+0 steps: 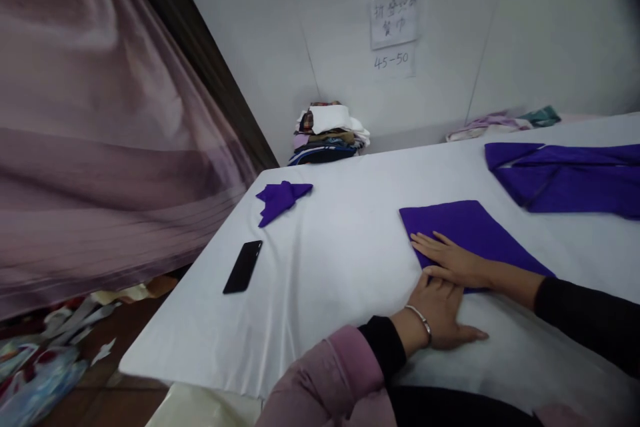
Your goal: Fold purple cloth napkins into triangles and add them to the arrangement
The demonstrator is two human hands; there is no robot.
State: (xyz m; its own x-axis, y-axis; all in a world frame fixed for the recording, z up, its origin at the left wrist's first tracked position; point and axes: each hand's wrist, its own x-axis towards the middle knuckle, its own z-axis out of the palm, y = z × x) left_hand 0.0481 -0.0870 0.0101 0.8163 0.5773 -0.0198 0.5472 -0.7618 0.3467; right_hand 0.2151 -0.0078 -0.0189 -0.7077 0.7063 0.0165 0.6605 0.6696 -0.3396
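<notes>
A folded purple cloth napkin (480,230) lies flat on the white-covered table (340,253), its corner pointing away from me. My right hand (447,259) rests palm down on the napkin's left part, fingers stretched out. Just below it, my left hand (440,310) lies flat at the napkin's near edge, with a silver bracelet at the wrist and the thumb spread to the right. Its fingertips meet or lie under the right hand; which one I cannot tell.
A small folded purple cloth (280,200) and a black phone (243,267) lie on the left. More purple cloths (570,177) are at the right. A clothes stack (330,133) stands by the wall. A pink curtain (100,133) hangs left; bags (45,373) lie on the floor.
</notes>
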